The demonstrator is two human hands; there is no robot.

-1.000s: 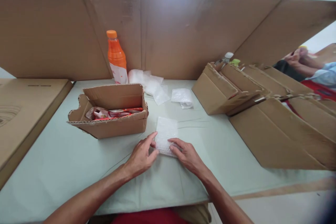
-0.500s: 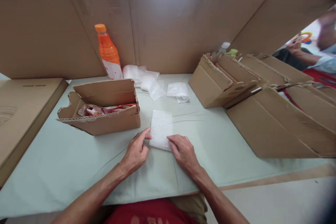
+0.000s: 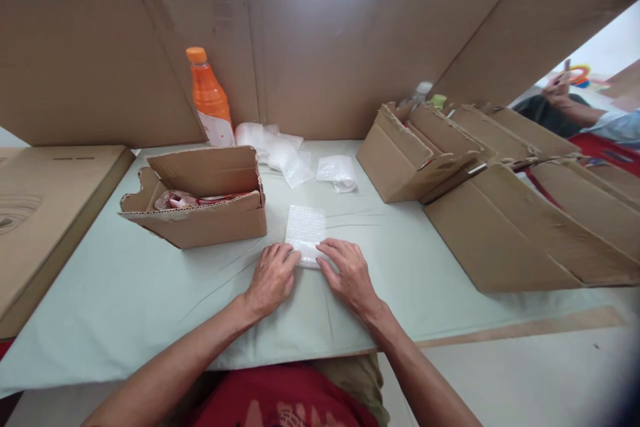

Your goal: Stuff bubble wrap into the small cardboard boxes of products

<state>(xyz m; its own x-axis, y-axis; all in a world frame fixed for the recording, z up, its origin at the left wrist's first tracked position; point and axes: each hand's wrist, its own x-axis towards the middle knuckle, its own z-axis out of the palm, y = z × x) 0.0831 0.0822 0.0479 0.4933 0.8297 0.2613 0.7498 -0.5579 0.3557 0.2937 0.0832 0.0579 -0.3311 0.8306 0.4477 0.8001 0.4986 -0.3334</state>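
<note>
Pressing point: a small sheet of bubble wrap (image 3: pixel 305 230) is lain flat on the pale green table cover (image 3: pixel 150 307), just in front of the person, and its near edge is held down by both hands.
Left hand: the left hand (image 3: pixel 273 278) is laid palm down with the fingers (image 3: pixel 289 255) curled and kept close together, their tips resting on the sheet's near left corner; nothing is pinched.
Right hand: the right hand (image 3: pixel 350 275) is laid palm down likewise, fingers together, its tips set on the near right corner; whether the edge is being tucked under them cannot be told.
Slip risk: only the near edge is pinned, so the far part could be skewed or slid on the smooth cover if uneven pressure were applied by one hand.
Fold risk: a crooked crease would likely be made if the corners were lifted at different moments.
Crowding on the left: an open cardboard box (image 3: pixel 200 207) holding red packets (image 3: pixel 190 200) is stood just beside the sheet; it could be nudged by the left wrist.
Clutter behind: loose bubble-wrap scraps (image 3: pixel 295 160) and an orange bottle (image 3: pixel 210 100) are set well back against the cardboard screen (image 3: pixel 325 40); the bottle could be toppled by a long reach.
Right side: flattened cartons (image 3: pixel 500 200) are leaned apart from the hands.
</note>
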